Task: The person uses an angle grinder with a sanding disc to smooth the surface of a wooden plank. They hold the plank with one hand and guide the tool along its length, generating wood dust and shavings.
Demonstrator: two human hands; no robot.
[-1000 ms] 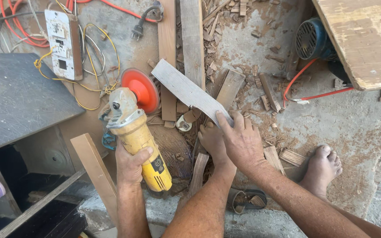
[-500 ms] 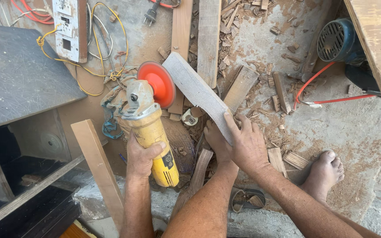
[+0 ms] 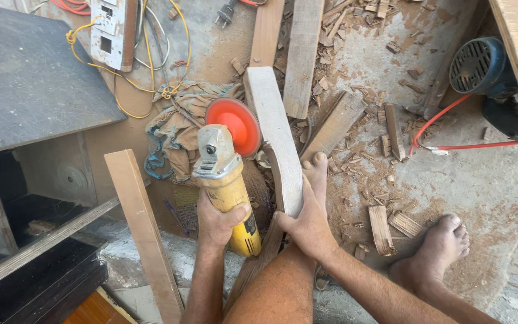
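My left hand grips the yellow body of an angle grinder. Its grey head carries an orange-red disc, which sits right beside the left edge of a pale curved wooden piece. My right hand holds the near end of that wooden piece, which runs away from me, nearly upright in the view. Whether the disc touches the wood I cannot tell. One of my bare feet rests just right of the wood, the other on the dusty floor further right.
Wood offcuts and planks litter the sawdust-covered floor. A crumpled cloth lies behind the grinder. Yellow wires and a socket board lie at the top left, by a dark panel. A blue motor with red cable stands right. A wooden batten leans nearby.
The wooden piece has swung from slanting up-left to pointing almost straight away from me. My right hand has shifted to its near end, and the grinder's disc has come up against its left side.
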